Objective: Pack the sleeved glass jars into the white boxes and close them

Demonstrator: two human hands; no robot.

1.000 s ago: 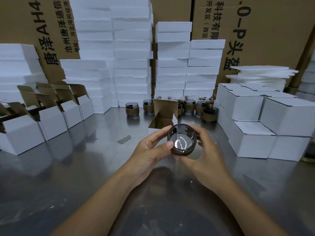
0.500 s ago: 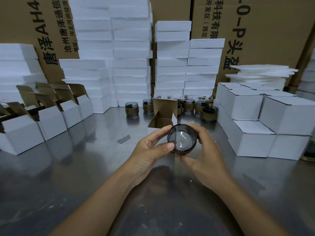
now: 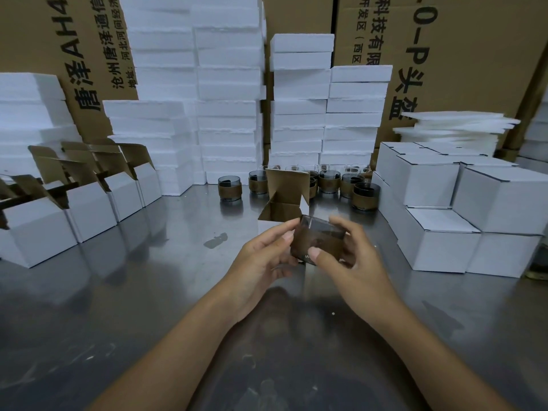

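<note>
Sleeved glass jar is being held in both hands above the table, just in front of the open white box. The jar is tilting, with its brown sleeve facing the camera.

Far left of the open white box, a row of empty white boxes is standing on the table with brown flaps raised. Behind that row, and continuing across behind the open white box, stacks of white foam blocks are standing against printed cardboard cartons.

Just left and in front of the open white box, the left hand is gripping the left side of the jar. Its fingers are curling toward the glass, and the thumb is lying on the sleeve's left edge. The open white box itself is standing with its lid flap upright and its brown interior showing.

Just right and in front of the open white box, the right hand is gripping the jar's right side. Its thumb is pressing on the lower front of the sleeve and the other fingers are wrapping behind the glass.

Behind the open white box, a lone jar is standing to its left and a cluster of jars to its right. Far right of the open white box, closed white boxes are sitting in two layers, with thin foam sheets lying piled behind them.
</note>
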